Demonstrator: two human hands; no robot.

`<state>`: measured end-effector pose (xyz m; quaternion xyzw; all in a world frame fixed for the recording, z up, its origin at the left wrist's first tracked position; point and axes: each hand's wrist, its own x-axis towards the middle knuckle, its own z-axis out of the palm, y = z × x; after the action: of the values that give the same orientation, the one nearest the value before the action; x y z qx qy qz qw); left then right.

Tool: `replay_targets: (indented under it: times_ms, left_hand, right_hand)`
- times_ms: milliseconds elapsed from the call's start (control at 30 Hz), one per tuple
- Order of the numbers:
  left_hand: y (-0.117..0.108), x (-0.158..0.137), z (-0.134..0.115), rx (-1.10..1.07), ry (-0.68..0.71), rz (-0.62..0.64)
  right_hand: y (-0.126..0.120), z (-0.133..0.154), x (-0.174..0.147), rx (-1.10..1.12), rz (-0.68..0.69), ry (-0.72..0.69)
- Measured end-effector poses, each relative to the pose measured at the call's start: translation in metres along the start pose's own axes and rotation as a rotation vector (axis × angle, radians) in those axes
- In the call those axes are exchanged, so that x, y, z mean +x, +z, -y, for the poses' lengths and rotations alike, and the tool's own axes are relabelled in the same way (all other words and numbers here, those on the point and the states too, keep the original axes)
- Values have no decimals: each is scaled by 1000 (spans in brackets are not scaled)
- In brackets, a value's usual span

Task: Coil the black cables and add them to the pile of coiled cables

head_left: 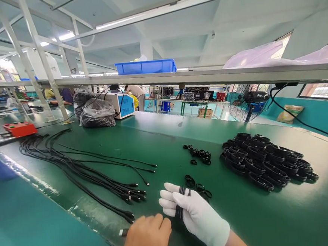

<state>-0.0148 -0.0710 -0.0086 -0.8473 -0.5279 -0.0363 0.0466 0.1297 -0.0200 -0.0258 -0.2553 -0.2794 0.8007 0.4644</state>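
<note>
Gloved right hand [200,214], bottom centre, grips a black cable coil [179,212] looped round its fingers; bare left hand [149,232] curls beside it — whether around anything, I cannot tell. Straight cables [96,179] stretch left — coiled cables [256,157] heap right.

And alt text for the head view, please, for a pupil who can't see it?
White-gloved right grip with black cable looped around its fingers, bare left grip beside it, over a green table. Loose cables lie left, coiled ones right.
</note>
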Motion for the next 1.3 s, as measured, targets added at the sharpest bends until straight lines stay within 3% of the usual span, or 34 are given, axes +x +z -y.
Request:
replay_targets:
  times_ms: [133,233,333,400,467,633,700,800,900,1033,1100,1200,1300]
  left_hand:
    - [-29,18,27,-83,171,-47]
    - [-42,35,48,-330,202,102]
    - [-37,49,62,-596,204,305]
    - [-30,54,66,-677,231,344]
    - [-24,54,67,-689,251,228]
    - [-12,39,60,-430,255,-461]
    - [-9,34,55,-334,362,-546]
    - [-12,37,52,-268,484,-398]
    - [-20,45,56,-423,447,-120]
    - [-21,50,63,-1113,151,332]
    - [-14,46,60,-1442,32,483]
    - [4,39,46,-1730,-31,472]
    - [21,35,28,-1976,-43,302]
  right_hand:
    - [4,-8,-4,-82,187,132]
    - [11,-9,-9,-4,371,269]
    - [14,-10,-13,33,402,416]
    - [11,-15,-12,17,383,449]
    - [6,-20,-9,21,343,430]
    - [-6,-23,-1,56,264,395]
    - [-8,-21,0,41,283,392]
    - [-9,-22,1,48,339,401]
    - [-11,-23,-2,37,374,404]
    - [-11,-23,-9,-4,464,363]
    - [-11,-22,-10,-19,501,336]
    - [-12,-21,-9,-35,534,295]
    - [-14,-21,-6,-83,554,264]
